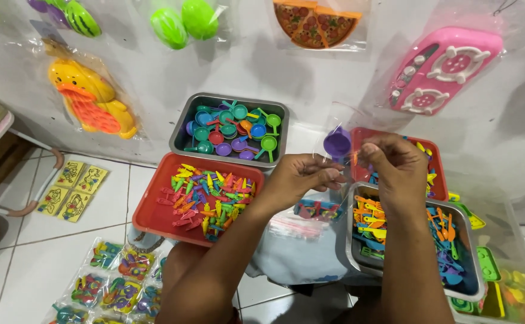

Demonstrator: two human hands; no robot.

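One clear plastic bag, glossy and crinkled, held up between two hands above the trays, with one purple cup inside. Left hand pinches the bag's lower edge; right hand pinches one small orange piece at its mouth. Two red trays and two grey metal tins hold countless small coloured plastic toys.

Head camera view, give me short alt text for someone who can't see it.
Two bare hands, left hand and right hand, hold a clear plastic bag containing a purple toy pan. Around them sit a red tray of small colourful toy pieces and a grey tray of toy pans.
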